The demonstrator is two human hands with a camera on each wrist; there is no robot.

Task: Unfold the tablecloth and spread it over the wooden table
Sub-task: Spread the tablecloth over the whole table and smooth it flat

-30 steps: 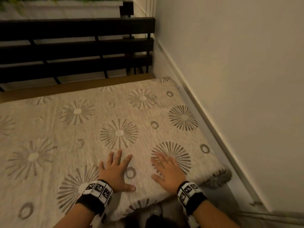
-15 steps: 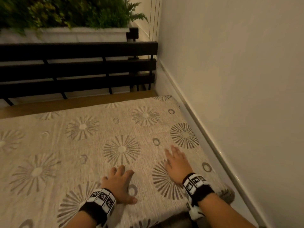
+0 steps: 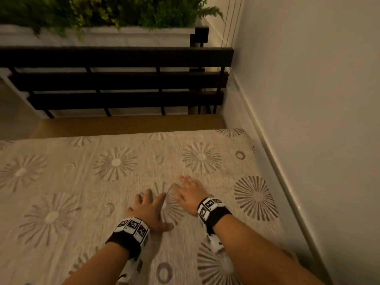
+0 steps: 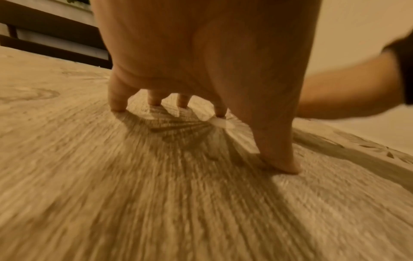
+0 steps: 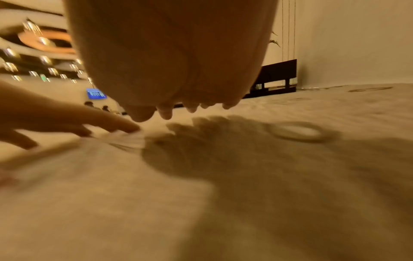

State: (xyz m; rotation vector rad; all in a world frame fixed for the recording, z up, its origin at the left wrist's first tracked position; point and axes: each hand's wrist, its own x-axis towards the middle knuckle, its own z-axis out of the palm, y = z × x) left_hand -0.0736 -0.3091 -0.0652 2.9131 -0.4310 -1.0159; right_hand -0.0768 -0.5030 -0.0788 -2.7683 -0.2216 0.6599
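Observation:
A beige tablecloth point(image 3: 86, 182) with grey starburst and ring patterns lies spread flat over the wooden table point(image 3: 127, 125), whose bare far strip shows beyond the cloth. My left hand point(image 3: 149, 206) lies palm down on the cloth near the middle, fingers spread and fingertips point(image 4: 117, 106) touching the fabric. My right hand point(image 3: 190, 192) lies flat just to its right, fingers straight. In the right wrist view the right hand point(image 5: 178, 107) hovers very low over the tablecloth point(image 5: 245, 176), casting a shadow. Neither hand holds anything.
A dark slatted bench point(image 3: 123, 83) stands behind the table's far edge. Above it a white planter point(image 3: 123, 36) carries green plants. A pale wall point(image 3: 318, 99) runs close along the table's right side, with a narrow ledge point(image 3: 287, 182) beside the cloth.
Both hands have slid forward over the cloth, away from the near edge. The right hand has moved leftward, closer to the left hand.

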